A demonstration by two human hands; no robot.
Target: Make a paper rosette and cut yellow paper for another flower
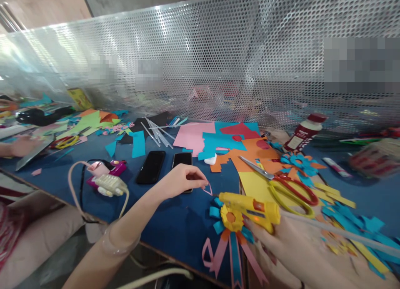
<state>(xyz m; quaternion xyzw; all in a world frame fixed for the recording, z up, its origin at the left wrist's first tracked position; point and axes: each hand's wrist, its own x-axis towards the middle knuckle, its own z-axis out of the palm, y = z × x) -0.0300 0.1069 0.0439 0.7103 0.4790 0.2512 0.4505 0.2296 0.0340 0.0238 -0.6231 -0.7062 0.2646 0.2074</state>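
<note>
My left hand (190, 178) is closed in a pinch on a thin pink paper strip (208, 189), bent into a small loop. Wrapped around a yellow hot glue gun (250, 203) is my right hand (278, 239); an orange light glows on the gun's side. Its nozzle points left, close to the pink strip; whether they touch I cannot tell. Just under the gun is a paper flower (231, 218) with a yellow centre, blue loops and pink and blue ribbon tails. Another folded pink strip (208, 255) lies by the tails. My right fingertips are partly hidden behind the gun and flower.
Scissors (281, 182) with red and yellow handles lie on coloured paper. Two phones (151, 167), glue sticks (159, 132) and a power strip with plugs (109, 184) are nearby. A bottle (304, 132) stands at right. Another person's hand (23, 146) is at far left. A perforated metal screen (187, 64) closes the back.
</note>
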